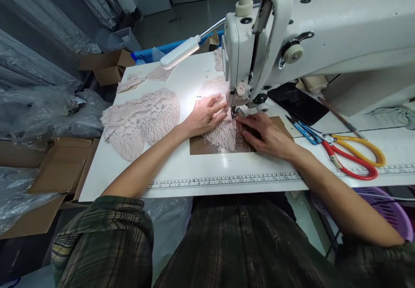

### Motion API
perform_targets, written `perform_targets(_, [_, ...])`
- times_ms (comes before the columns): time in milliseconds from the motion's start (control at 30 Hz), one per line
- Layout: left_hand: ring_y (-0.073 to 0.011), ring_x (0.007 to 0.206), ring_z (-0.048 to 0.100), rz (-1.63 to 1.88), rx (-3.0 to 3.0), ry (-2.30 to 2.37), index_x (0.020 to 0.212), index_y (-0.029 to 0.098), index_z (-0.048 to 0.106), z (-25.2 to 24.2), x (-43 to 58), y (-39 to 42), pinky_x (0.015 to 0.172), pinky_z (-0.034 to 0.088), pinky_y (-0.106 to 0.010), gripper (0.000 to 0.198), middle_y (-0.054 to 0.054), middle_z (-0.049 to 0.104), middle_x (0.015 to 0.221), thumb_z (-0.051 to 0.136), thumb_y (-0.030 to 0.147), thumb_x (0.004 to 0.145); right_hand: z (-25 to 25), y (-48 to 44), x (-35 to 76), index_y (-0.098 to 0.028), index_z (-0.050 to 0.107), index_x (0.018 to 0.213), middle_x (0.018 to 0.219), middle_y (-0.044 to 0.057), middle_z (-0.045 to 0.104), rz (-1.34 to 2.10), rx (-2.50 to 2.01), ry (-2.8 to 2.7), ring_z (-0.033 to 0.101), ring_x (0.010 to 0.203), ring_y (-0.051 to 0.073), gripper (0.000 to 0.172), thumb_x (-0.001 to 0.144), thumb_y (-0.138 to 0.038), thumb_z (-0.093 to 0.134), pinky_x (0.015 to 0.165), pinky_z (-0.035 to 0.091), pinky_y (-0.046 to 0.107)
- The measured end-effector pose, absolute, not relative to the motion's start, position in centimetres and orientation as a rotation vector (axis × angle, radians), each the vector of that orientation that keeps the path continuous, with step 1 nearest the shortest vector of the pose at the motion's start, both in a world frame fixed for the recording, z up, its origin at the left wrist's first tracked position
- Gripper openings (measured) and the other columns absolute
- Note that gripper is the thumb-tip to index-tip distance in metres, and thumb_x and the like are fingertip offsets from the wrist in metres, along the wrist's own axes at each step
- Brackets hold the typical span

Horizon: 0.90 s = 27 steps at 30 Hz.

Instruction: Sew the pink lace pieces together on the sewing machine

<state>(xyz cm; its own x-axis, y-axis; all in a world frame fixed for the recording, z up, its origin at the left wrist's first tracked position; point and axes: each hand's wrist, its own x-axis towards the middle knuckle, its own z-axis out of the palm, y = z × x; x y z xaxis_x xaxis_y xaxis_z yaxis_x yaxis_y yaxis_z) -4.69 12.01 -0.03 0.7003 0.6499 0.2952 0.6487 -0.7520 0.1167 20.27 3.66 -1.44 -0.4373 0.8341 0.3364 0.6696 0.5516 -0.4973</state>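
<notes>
My left hand (209, 115) lies on a piece of pale pink lace (223, 134) left of the needle, fingers stretched out and pressing it down. The lace runs under the presser foot (234, 113) of a white sewing machine (241, 59). To the right of the foot, my right hand (264, 132) rests with fingers apart, its fingertips at the lace's right edge. Beneath the lace is a brown plate (201, 146) set on the white table (175, 167). The needle tip is too small to make out.
More lace pieces (142, 119) lie at left. Red-and-yellow-handled scissors (343, 150), blue snips (306, 132) and a black phone (298, 102) lie at right. A lit lamp (181, 52) reaches over the table. A printed ruler (227, 182) runs along the front edge. Cardboard boxes (106, 65) stand beyond.
</notes>
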Motion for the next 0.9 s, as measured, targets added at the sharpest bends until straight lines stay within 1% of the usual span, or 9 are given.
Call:
perform_targets(100, [-0.0252,0.108,0.062,0.620,2.895,1.047,0.119,0.020,0.064,0.6,-5.4,10.4,0.090,0.052,-0.051,0.028,-0.015,0.064,0.128,0.048,0.034,0.102,-0.9,4.2,21.0,-0.020,0.067,0.128,0.106,0.010,0.070,0.491,-1.218,-2.131,0.063,0.101,0.023,0.039,0.095,-0.032,0.051,0.091,0.053,0.043])
perform_targets(200, [-0.0208,0.095,0.067,0.598,2.833,0.809,0.109,0.018,0.069,0.9,-5.8,8.6,0.084,0.056,-0.044,0.024,-0.010,0.072,0.109,0.054,0.033,0.099,-0.9,4.5,21.1,-0.020,0.072,0.116,0.103,0.010,0.073,0.502,-1.236,-2.066,0.066,0.099,0.023,0.032,0.093,-0.032,0.053,0.088,0.055,0.044])
perform_targets(300, [-0.0195,0.091,0.068,0.605,2.718,0.704,0.103,0.017,0.073,0.7,-5.8,7.5,0.081,0.057,-0.040,0.024,-0.010,0.073,0.104,0.059,0.035,0.096,-1.1,4.5,20.7,-0.020,0.074,0.112,0.101,0.010,0.072,0.476,-1.234,-2.037,0.066,0.097,0.023,0.031,0.092,-0.032,0.054,0.087,0.055,0.044])
perform_targets(400, [-0.0204,0.093,0.068,0.637,2.681,0.731,0.105,0.017,0.074,0.5,-5.9,7.0,0.083,0.057,-0.040,0.026,-0.011,0.073,0.107,0.063,0.038,0.093,-1.5,4.2,20.4,-0.021,0.074,0.117,0.100,0.010,0.069,0.418,-1.249,-2.068,0.064,0.095,0.023,0.034,0.093,-0.032,0.052,0.085,0.055,0.043])
perform_targets(533, [-0.0222,0.101,0.068,0.661,2.695,0.688,0.111,0.017,0.072,0.6,-6.0,6.6,0.089,0.055,-0.043,0.030,-0.012,0.073,0.113,0.067,0.039,0.090,-2.1,3.9,20.2,-0.024,0.072,0.125,0.108,0.013,0.064,0.274,-1.157,-2.250,0.057,0.103,0.025,0.038,0.095,-0.029,0.050,0.093,0.051,0.047])
perform_targets(667, [-0.0192,0.092,0.070,0.667,2.702,0.612,0.095,0.018,0.073,0.3,-5.9,6.6,0.084,0.055,-0.039,0.019,-0.009,0.075,0.102,0.065,0.035,0.093,-2.2,3.8,20.1,-0.026,0.074,0.122,0.110,0.013,0.063,0.273,-1.145,-2.273,0.055,0.106,0.026,0.036,0.094,-0.026,0.051,0.095,0.050,0.050])
perform_targets(733, [-0.0178,0.088,0.069,0.660,2.695,0.617,0.088,0.018,0.073,0.1,-5.7,6.6,0.081,0.055,-0.037,0.020,-0.008,0.075,0.096,0.061,0.032,0.096,-2.0,3.7,20.1,-0.026,0.074,0.119,0.108,0.012,0.064,0.327,-1.154,-2.227,0.058,0.104,0.025,0.035,0.094,-0.025,0.051,0.094,0.051,0.048])
perform_targets(833, [-0.0178,0.087,0.069,0.654,2.661,0.665,0.086,0.019,0.072,0.0,-5.4,6.4,0.082,0.055,-0.038,0.022,-0.007,0.074,0.094,0.058,0.030,0.098,-1.2,3.3,20.0,-0.022,0.074,0.117,0.108,0.012,0.065,0.422,-1.129,-2.167,0.062,0.102,0.023,0.033,0.092,-0.026,0.053,0.092,0.054,0.045])
perform_targets(900, [-0.0177,0.088,0.069,0.662,2.638,0.696,0.085,0.019,0.072,0.0,-5.2,6.3,0.084,0.055,-0.039,0.023,-0.007,0.074,0.094,0.057,0.029,0.099,-0.6,2.9,19.8,-0.019,0.070,0.119,0.114,0.013,0.064,0.519,-1.073,-2.182,0.063,0.105,0.023,0.034,0.090,-0.029,0.058,0.094,0.054,0.043])
